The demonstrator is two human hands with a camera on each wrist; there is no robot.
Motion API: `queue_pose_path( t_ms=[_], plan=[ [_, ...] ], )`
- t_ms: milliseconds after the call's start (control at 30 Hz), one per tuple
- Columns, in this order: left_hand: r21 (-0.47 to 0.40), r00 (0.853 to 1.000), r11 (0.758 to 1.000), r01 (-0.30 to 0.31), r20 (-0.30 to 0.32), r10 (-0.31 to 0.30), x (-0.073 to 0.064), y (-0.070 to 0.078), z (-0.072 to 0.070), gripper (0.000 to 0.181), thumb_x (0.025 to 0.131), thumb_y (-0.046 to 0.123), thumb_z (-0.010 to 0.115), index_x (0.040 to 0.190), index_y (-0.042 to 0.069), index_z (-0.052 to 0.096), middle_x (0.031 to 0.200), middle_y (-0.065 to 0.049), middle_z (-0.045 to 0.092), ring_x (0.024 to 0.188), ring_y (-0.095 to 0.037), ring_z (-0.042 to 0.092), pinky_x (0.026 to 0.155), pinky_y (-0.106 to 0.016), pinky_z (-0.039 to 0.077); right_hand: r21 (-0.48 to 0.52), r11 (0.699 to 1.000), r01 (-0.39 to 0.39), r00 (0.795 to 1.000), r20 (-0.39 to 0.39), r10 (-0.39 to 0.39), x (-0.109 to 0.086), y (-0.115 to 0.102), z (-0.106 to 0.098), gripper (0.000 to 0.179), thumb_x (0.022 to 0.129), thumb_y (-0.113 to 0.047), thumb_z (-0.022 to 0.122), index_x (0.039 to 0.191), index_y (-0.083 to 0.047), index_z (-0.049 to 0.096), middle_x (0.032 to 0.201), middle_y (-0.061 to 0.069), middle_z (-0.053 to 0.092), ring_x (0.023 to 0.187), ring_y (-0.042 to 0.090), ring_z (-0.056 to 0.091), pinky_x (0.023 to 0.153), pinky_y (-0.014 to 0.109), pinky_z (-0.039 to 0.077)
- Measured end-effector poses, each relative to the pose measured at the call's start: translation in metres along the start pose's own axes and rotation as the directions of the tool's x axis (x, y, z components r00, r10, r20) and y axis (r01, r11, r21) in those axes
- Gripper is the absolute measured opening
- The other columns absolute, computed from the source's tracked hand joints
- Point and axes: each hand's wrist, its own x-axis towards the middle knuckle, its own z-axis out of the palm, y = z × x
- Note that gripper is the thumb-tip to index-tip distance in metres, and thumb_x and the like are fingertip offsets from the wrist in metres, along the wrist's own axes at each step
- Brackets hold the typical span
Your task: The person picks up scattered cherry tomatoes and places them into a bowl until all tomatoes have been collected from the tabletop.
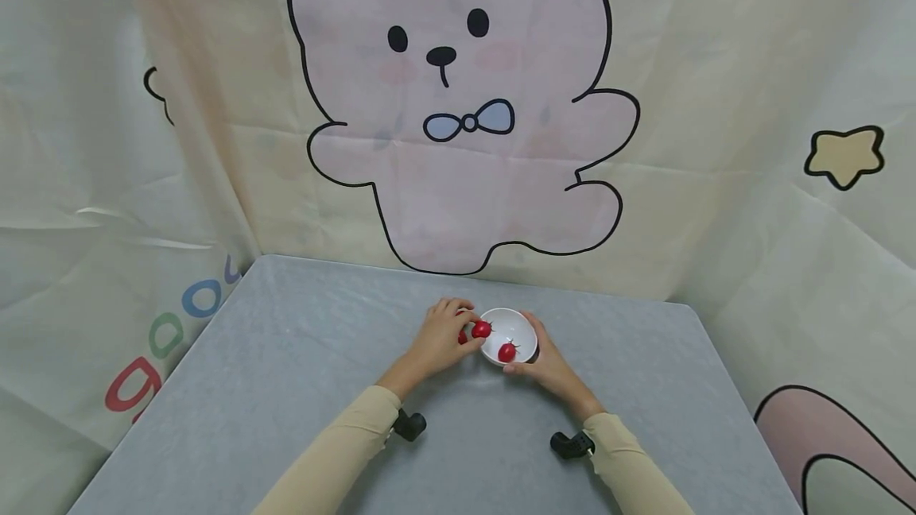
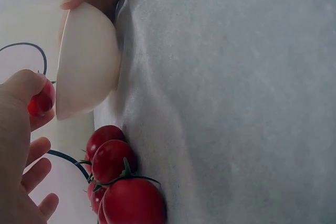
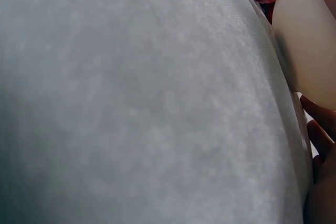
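Between thumb and fingertips, my left hand (image 1: 440, 339) pinches a cherry tomato (image 1: 481, 329) at the left rim of a small white bowl (image 1: 526, 329). Another cherry tomato with its green stem, the tomato in the bowl (image 1: 507, 352), lies toward the near side. My right hand (image 1: 551, 364) grips the bowl from the right, thumb at the near rim and fingers round the far side. The left wrist view shows several loose tomatoes (image 2: 134, 200) clustered on the table beside the bowl, below my left hand. In the head view that hand partly hides them.
A grey cloth covers the table (image 1: 300, 388), whose far edge meets a printed curtain (image 1: 458, 205) with a cartoon bear. Curtains also hang at the left and right sides. A dark wrist camera (image 1: 409, 425) sits on the left wrist, and another camera (image 1: 570, 445) on the right.
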Motion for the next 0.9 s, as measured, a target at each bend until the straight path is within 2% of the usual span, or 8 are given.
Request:
queue_pose_path(
  t_ms=[467,633,900],
  plan=[
    [-0.001,0.999,1.0,0.023,0.032,-0.023,0.0005,0.0006,0.0078,0.035,0.089,0.047,0.069,0.116,0.024,0.069,0.131,-0.002,0.056,0.124,-0.023,0.048,0.107,-0.048,0.04,0.019,1.0,-0.011,1.0,0.006,0.011,0.0012,0.0027,0.0022,0.109,0.07,-0.024,0.09,0.155,-0.021,0.022,0.156,0.012,0.035,0.138,0.031,0.04,0.113,0.054,0.031],
    [-0.008,0.999,1.0,0.022,0.032,-0.022,-0.0003,0.0007,0.0082,0.033,0.089,0.045,0.07,0.115,0.024,0.068,0.131,-0.003,0.056,0.124,-0.024,0.048,0.106,-0.047,0.04,0.029,1.0,-0.011,1.0,0.013,0.011,0.0007,0.0031,0.0023,0.108,0.071,-0.025,0.089,0.156,-0.018,0.021,0.157,0.014,0.032,0.142,0.034,0.036,0.116,0.06,0.027],
    [-0.033,0.999,0.999,0.024,0.031,-0.023,-0.001,0.002,0.0052,0.034,0.089,0.043,0.07,0.116,0.022,0.068,0.132,-0.003,0.056,0.124,-0.025,0.049,0.107,-0.048,0.04,0.025,1.0,-0.014,1.0,0.011,0.014,-0.0007,0.0009,0.0014,0.109,0.071,-0.028,0.089,0.155,-0.02,0.02,0.154,0.013,0.037,0.139,0.032,0.039,0.114,0.059,0.03]
  ],
)
